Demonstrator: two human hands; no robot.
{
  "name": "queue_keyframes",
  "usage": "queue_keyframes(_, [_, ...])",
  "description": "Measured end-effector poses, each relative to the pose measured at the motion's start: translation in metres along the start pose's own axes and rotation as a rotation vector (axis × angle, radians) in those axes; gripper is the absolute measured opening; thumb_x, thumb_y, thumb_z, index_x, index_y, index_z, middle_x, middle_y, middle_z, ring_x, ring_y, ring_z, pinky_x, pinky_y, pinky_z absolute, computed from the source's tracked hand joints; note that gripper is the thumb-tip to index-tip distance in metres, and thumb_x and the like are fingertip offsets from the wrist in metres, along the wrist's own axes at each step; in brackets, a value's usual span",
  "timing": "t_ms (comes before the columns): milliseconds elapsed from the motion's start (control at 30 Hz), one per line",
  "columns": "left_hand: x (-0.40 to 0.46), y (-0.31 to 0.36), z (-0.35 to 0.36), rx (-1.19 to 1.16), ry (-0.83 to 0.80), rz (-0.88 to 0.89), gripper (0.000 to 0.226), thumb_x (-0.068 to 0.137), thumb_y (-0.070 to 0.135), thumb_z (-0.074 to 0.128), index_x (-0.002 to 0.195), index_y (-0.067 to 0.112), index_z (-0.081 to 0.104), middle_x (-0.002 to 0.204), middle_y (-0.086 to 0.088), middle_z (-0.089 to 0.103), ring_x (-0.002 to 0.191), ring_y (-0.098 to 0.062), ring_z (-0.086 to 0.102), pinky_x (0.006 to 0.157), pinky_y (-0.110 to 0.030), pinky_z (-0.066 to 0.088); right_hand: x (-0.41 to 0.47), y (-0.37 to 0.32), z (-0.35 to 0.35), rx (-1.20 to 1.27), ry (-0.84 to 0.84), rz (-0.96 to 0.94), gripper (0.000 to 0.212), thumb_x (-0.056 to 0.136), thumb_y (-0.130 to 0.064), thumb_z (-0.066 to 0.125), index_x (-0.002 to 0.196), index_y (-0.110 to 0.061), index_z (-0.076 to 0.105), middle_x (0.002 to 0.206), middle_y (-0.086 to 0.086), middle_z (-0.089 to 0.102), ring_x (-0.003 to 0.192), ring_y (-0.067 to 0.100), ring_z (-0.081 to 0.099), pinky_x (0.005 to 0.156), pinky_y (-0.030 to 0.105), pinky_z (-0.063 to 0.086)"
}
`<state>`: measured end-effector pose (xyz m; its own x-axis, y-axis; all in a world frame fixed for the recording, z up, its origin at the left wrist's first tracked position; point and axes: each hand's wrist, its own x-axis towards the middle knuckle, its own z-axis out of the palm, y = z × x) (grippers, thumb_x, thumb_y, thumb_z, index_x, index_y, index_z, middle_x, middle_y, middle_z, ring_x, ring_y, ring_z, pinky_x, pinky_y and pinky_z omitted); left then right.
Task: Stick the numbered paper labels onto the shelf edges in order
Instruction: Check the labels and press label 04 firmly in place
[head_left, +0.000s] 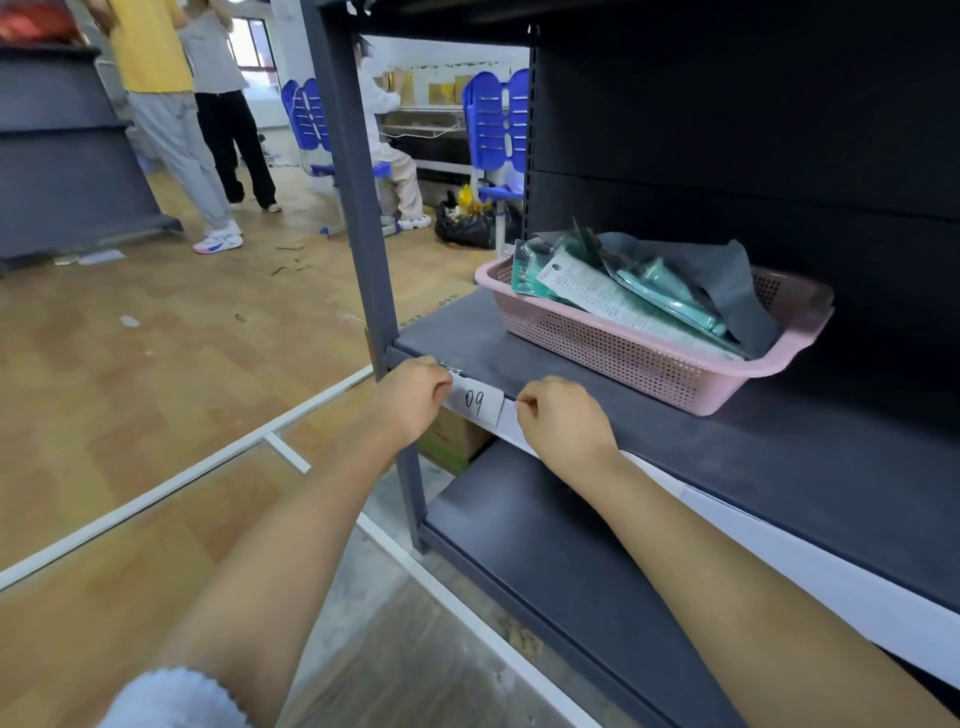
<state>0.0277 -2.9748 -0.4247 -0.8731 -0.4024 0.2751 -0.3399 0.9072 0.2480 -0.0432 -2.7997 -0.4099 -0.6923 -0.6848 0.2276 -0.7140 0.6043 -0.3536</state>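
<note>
A single white paper label (480, 405) sits at centre frame on the front edge of the dark grey shelf (727, 467), close to the shelf's left end beside the grey upright post (363, 208). It bears the handwritten digits "09" in black, upright and readable from here. The label's long axis runs along the shelf edge, following that edge as it slopes down toward the lower right of the frame; its face points out toward the camera.

Two bare hands flank it. The left hand (410, 397) is curled into a loose fist at the label's left end, fingers folded against the edge there and covering that end of the paper; a crinkled bit of clear tape (451, 368) shows just above its knuckles. The right hand (563, 421) is also curled, thumb and forefinger pinched together just beside the label's right end; whether they grip anything there is too small to tell.

On the shelf top, at right of centre, stands one pink perforated basket (623, 358) with several teal and grey packets in it, their printing too fine to read. A lower shelf (545, 571) lies below. In the upper left of the frame stand two people, with a third seated further back among blue chairs (493, 114)
</note>
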Motion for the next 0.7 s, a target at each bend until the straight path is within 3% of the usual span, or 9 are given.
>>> queue_keyframes(167, [0.017, 0.000, 0.003, 0.019, -0.009, 0.022, 0.028, 0.098, 0.011, 0.042, 0.107, 0.004, 0.067, 0.104, -0.014, 0.059, 0.095, -0.031, 0.057, 0.073, -0.035, 0.043, 0.019, -0.008, 0.008, -0.027, -0.014, -0.029, 0.027, 0.098, -0.018, 0.041, 0.108, -0.009, 0.064, 0.110, 0.011, 0.059, 0.101, 0.032, 0.058, 0.081, 0.037, 0.045])
queue_keyframes(367, [0.029, -0.002, 0.005, 0.061, -0.079, 0.062, 0.027, 0.095, 0.008, 0.042, 0.098, 0.003, 0.069, 0.103, -0.015, 0.058, 0.096, -0.031, 0.056, 0.078, -0.043, 0.048, 0.028, -0.013, 0.015, -0.131, -0.027, -0.050, 0.022, 0.098, -0.014, 0.042, 0.107, -0.007, 0.061, 0.110, 0.011, 0.057, 0.103, 0.030, 0.057, 0.077, 0.034, 0.043])
queue_keyframes(533, [0.032, -0.001, 0.003, 0.117, -0.128, 0.089, 0.026, 0.095, 0.008, 0.041, 0.096, 0.004, 0.067, 0.102, -0.013, 0.056, 0.093, -0.031, 0.056, 0.077, -0.045, 0.048, 0.031, -0.016, 0.015, -0.216, -0.037, -0.064, 0.016, 0.093, -0.004, 0.045, 0.098, -0.007, 0.060, 0.087, 0.003, 0.038, 0.101, 0.028, 0.056, 0.068, 0.029, 0.033])
queue_keyframes(633, [0.032, -0.001, 0.001, 0.137, -0.142, 0.108, 0.027, 0.095, 0.008, 0.040, 0.099, 0.006, 0.066, 0.104, -0.012, 0.055, 0.093, -0.032, 0.056, 0.077, -0.044, 0.048, 0.030, -0.018, 0.012, -0.225, -0.055, -0.059, 0.017, 0.090, 0.002, 0.045, 0.092, -0.008, 0.058, 0.073, 0.001, 0.031, 0.102, 0.029, 0.056, 0.068, 0.029, 0.034])
queue_keyframes(700, [0.034, -0.001, 0.001, 0.165, -0.151, 0.115, 0.027, 0.095, 0.007, 0.041, 0.102, 0.008, 0.067, 0.105, -0.012, 0.054, 0.093, -0.033, 0.057, 0.075, -0.043, 0.049, 0.030, -0.020, 0.010, -0.232, -0.071, -0.073, 0.019, 0.088, 0.004, 0.046, 0.097, -0.006, 0.059, 0.080, 0.004, 0.039, 0.104, 0.029, 0.056, 0.070, 0.029, 0.039])
